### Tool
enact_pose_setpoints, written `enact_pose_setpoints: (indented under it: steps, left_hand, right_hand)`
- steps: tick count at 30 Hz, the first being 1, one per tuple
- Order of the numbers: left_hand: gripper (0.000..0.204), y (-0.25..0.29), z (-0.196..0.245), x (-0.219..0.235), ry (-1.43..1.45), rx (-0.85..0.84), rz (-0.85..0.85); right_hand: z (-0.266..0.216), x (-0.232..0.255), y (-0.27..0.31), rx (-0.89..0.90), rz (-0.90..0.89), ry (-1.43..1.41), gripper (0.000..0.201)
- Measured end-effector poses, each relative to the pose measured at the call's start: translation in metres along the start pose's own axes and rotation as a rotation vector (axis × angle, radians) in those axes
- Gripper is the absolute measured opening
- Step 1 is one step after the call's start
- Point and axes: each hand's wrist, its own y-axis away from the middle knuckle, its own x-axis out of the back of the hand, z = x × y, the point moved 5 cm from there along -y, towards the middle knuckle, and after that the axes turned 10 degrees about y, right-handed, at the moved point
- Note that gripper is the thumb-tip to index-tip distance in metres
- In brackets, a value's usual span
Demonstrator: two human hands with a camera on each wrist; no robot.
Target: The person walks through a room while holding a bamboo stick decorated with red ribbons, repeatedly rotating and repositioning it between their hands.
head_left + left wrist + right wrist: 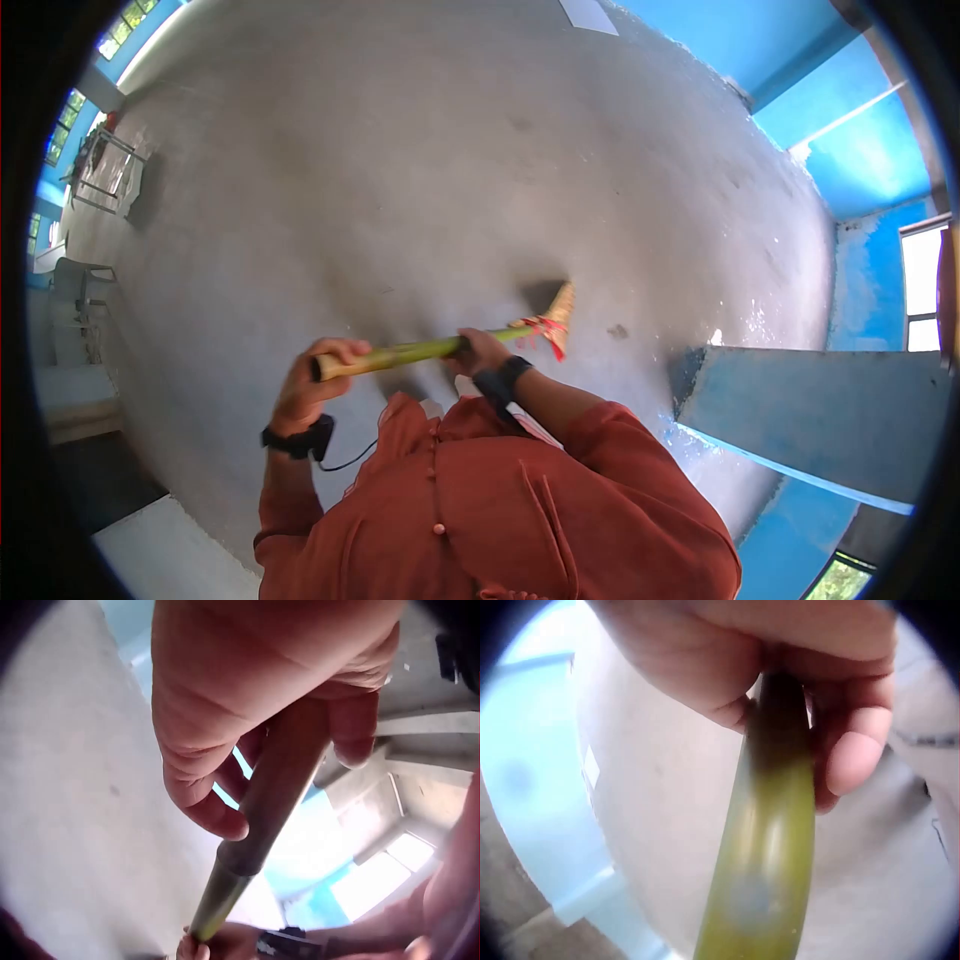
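Observation:
A broom [415, 352] with a green handle and a pale tan end piece lies nearly level in front of the person's body. Its straw-coloured head [562, 308], bound with red, points to the right close over the floor. The left hand [308, 385] grips the handle near its tan end, and its fingers curl round the tube [274, 795] in the left wrist view. Closer to the head, the right hand [482, 352] holds the green part. Fingers and thumb wrap the green handle [769, 847] in the right wrist view.
Grey concrete floor [430, 180] spreads ahead. A low blue-grey partition [820, 420] juts in at the right, below blue walls [850, 130]. Chairs [110, 180] stand along the far left. A white sheet [590, 15] shows at the top.

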Motion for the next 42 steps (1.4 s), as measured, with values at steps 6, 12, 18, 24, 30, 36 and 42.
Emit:
enact_pose_setpoints:
  steps: [6, 12, 18, 24, 30, 36, 42]
  left_hand:
    - [0.028, 0.051, 0.081, -0.04, -0.56, -0.482, -0.033]
    - [0.024, 0.045, 0.079, -0.104, -0.864, -0.579, -0.514]
    - [0.03, 0.024, 0.102, -0.06, -0.709, -0.603, -0.493]
    - [0.028, -0.035, 0.072, -0.023, -0.434, -0.422, -0.468]
    - [0.026, -0.131, -0.002, -0.044, -0.111, -0.074, -0.636]
    - [0.028, -0.21, -0.075, -0.147, -0.15, 0.098, -0.925]
    - [0.027, -0.274, -0.117, -0.241, -0.151, 0.234, -0.953]
  right_hand:
    - [-0.029, -0.151, -0.013, 0.109, -0.347, 0.041, 0.022]
    - [-0.045, -0.195, 0.018, 0.174, -0.259, 0.031, 0.018]
    - [-0.074, -0.182, 0.024, 0.311, -0.172, -0.016, 0.02]
    - [-0.098, -0.069, 0.016, 0.433, 0.135, -0.161, 0.021]
    - [-0.123, 0.075, 0.06, 0.543, 0.408, -0.241, 0.023]
    - [-0.131, 0.216, 0.114, 0.647, 0.611, -0.427, 0.02]
    - [-0.158, 0.302, 0.168, 0.585, 0.786, -0.347, 0.026]
